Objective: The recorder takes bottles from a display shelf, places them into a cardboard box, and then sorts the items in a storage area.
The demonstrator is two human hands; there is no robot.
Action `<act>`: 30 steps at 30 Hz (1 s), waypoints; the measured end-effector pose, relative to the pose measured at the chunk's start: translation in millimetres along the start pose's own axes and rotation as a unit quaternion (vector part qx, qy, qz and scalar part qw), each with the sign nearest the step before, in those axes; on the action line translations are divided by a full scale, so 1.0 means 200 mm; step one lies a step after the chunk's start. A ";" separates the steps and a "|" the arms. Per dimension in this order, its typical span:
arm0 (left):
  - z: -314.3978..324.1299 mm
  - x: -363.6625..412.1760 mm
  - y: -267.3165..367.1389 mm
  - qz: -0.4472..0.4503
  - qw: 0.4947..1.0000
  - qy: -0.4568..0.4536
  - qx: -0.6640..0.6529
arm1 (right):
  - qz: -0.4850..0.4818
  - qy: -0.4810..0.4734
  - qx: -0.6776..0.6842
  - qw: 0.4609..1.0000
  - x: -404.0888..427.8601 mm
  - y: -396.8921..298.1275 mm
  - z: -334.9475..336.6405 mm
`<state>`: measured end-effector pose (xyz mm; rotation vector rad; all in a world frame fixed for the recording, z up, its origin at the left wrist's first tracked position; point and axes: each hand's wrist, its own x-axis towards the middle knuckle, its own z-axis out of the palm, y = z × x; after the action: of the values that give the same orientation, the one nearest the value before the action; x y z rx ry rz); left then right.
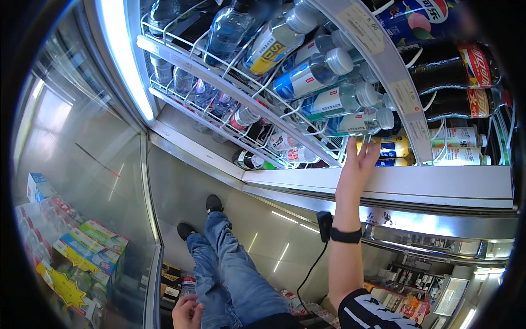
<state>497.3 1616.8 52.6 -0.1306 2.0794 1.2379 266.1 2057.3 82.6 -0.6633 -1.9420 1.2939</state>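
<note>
My right hand (363,155) reaches in at the front edge of a refrigerated drinks case, fingers apart. The fingertips are beside a clear plastic bottle with a green-and-white label (349,124) and a yellow-labelled bottle (390,147); whether they touch either is unclear. A black band (346,235) circles that wrist. Low in the view, my left hand (188,313) hangs with curled fingers by my jeans. Just beyond it appears a bottle with a red label (188,283); I cannot tell whether the hand touches it.
Wire shelves (230,74) hold several bottles behind price strips (365,26). An open glass door (102,164) stands to the left, with boxed and bottled goods (88,246) visible through it. A black device with a cable (324,226) sits beside my right forearm. Grey tiles (263,238) form the floor.
</note>
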 end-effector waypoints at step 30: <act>-0.04 -1.38 0.37 0.149 0.776 0.607 -0.081 | -0.200 -0.662 -0.134 0.710 -0.97 -0.74 -1.24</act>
<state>668.6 1579.4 278.3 -0.9289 3.1422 1.7854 575.3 2000.4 231.5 0.8973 -3.1482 1.2610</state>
